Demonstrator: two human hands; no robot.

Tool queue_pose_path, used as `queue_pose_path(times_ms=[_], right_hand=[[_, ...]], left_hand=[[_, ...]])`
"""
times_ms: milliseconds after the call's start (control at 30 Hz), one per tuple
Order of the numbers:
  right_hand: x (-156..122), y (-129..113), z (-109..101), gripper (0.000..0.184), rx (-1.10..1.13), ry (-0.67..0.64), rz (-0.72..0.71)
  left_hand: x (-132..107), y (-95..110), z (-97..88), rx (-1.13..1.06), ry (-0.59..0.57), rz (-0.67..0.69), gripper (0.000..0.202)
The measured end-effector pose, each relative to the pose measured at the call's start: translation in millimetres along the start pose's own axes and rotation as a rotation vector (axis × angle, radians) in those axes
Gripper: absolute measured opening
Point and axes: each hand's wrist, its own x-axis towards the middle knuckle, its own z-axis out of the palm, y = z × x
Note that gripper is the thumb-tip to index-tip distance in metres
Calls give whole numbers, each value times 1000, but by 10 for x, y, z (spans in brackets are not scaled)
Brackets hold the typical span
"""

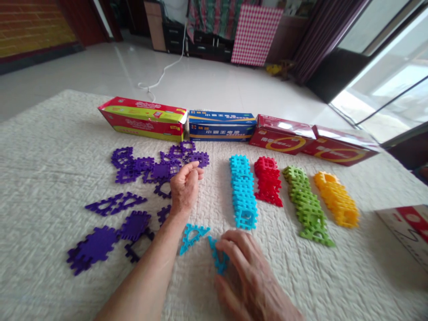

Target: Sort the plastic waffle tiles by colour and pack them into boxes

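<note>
My left hand (186, 185) is closed, its fingers curled together beside a purple square building piece (200, 157); what lies inside the fingers, if anything, is hidden. On the cloth in front of me, my right hand (250, 272) has its thumb and fingers around a light-blue triangular building piece (219, 258). Another light-blue triangle (193, 237) lies flat between my two arms. Beyond my right hand runs a row of overlapping light-blue pieces (243, 189). Purple pieces (160, 170) are scattered to the left, some partly covered by my left forearm.
Rows of red (267, 178), green (306, 203) and yellow pieces (336, 198) lie to the right. A red-yellow box (143, 119), a blue box (222, 126) and two dark-red boxes (281, 134) line the back. Another box (406, 229) sits at the right edge.
</note>
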Motion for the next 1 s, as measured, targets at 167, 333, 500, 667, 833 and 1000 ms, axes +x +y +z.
queue_pose_path(times_ms=[167, 333, 500, 667, 833, 1000], right_hand=[[39, -31, 49, 47, -74, 22, 42], [14, 47, 48, 42, -36, 56, -106], [-16, 325, 29, 41, -196, 359, -145], [0, 518, -22, 42, -268, 430, -102], [1, 485, -34, 43, -293, 440, -66], [-34, 386, 5, 38, -231, 430, -118]], left_hand=[[-5, 21, 4, -13, -1, -8, 30], [-12, 31, 10, -11, 0, -15, 30], [-13, 26, 13, -7, 4, -22, 31], [-12, 12, 9, -1, 6, -15, 31], [-11, 1, 9, -10, 13, -13, 30], [-6, 38, 17, -45, 16, -32, 30]])
